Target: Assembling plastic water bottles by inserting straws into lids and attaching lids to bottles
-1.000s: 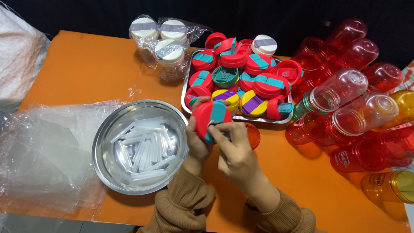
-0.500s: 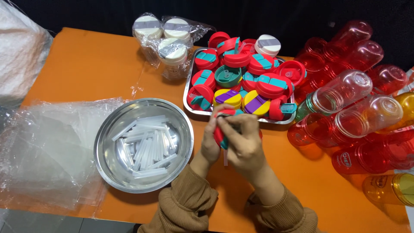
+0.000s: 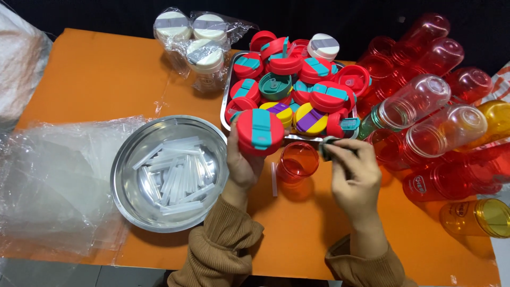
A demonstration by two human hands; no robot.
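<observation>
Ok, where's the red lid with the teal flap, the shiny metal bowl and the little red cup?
Red lid with teal flap [image 3: 260, 131], head view, top face.
Shiny metal bowl [image 3: 129, 159], head view, left wall.
Little red cup [image 3: 298, 161], head view, rim.

An orange table [image 3: 90, 79] fills most of the view, its top evenly lit and lightly glossy; behind its far edge hangs a black backdrop [image 3: 329, 13], dull and unlit; at the near left corner a strip of grey floor [image 3: 64, 273] shows below the table's edge.
</observation>
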